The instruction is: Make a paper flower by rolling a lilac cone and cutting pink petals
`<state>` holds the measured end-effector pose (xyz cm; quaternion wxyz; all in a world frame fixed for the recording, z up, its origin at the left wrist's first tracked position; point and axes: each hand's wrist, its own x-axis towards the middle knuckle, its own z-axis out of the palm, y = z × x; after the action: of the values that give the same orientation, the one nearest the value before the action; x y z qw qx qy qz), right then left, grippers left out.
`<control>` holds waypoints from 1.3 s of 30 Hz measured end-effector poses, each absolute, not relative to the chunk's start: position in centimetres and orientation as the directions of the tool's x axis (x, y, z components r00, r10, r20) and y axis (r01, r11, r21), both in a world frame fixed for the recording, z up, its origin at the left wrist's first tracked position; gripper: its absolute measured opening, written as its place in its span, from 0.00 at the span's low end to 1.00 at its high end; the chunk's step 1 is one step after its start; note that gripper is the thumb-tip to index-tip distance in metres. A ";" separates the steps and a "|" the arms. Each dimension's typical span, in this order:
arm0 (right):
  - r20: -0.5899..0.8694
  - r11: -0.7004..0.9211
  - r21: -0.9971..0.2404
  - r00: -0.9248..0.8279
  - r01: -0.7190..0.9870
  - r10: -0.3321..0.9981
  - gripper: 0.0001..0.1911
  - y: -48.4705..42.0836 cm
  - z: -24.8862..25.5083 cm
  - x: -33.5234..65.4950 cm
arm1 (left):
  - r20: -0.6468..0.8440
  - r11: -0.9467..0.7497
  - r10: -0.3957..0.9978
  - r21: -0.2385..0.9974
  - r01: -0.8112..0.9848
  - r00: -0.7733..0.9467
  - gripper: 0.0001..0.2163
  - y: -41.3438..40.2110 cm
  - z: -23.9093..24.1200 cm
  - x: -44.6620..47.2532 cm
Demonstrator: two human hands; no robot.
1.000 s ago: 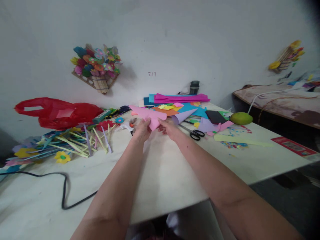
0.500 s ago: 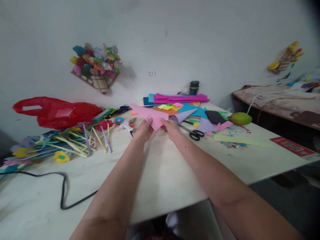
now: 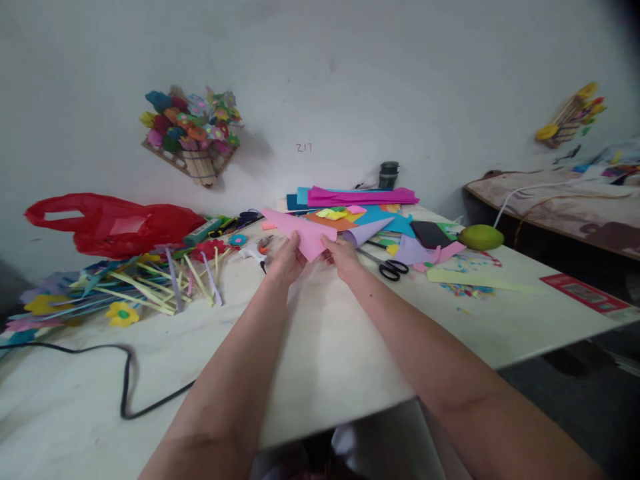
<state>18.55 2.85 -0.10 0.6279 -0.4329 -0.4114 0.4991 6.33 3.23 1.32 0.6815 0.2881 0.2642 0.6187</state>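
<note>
Gripping the pink sheet (image 3: pixel 311 239) between them, the left hand (image 3: pixel 289 262) presses its thumb onto the near face while the right hand (image 3: pixel 342 257) pinches the right end, fingers closed on it. The piece lies just ahead of the wrists, its long axis slanting from far left to near right, neither hand clearly nearer; whether it touches the pale table (image 3: pixel 345 347) I cannot tell. It looks thin, matt and bendable, with a pointed near corner. To its right, a smooth lilac sheet (image 3: pixel 369 232) curls cone-like behind scissors (image 3: pixel 384 265) with rounded black handles.
</note>
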 end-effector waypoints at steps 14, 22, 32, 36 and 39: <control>0.060 0.017 -0.917 -0.094 -0.400 0.994 0.20 2.8 0.2 19.0 | 0.075 0.024 0.992 0.674 -0.738 0.101 0.14 2.8 2.0 5.4; 0.037 -0.018 -0.926 -0.139 -0.376 0.990 0.12 2.8 0.5 19.8 | 0.129 0.013 0.982 0.679 -0.734 0.136 0.16 2.9 1.9 5.4; 0.077 0.095 -0.924 0.063 -0.370 0.995 0.15 4.0 -0.6 19.8 | 0.124 -0.018 0.989 0.660 -0.751 0.085 0.14 3.0 2.1 5.2; 0.063 0.077 -0.921 0.050 -0.383 0.997 0.14 4.3 -0.9 19.9 | 0.117 -0.021 0.990 0.661 -0.750 0.076 0.14 3.2 2.0 5.2; 0.089 0.095 -0.913 0.034 -0.397 0.995 0.13 4.7 -1.2 19.9 | 0.121 -0.029 0.990 0.665 -0.747 0.070 0.15 3.2 1.9 5.1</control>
<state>19.88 4.68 -1.16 0.6180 -0.3677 -0.4069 0.5632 5.13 3.24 1.90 0.6667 0.3004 0.2026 0.6513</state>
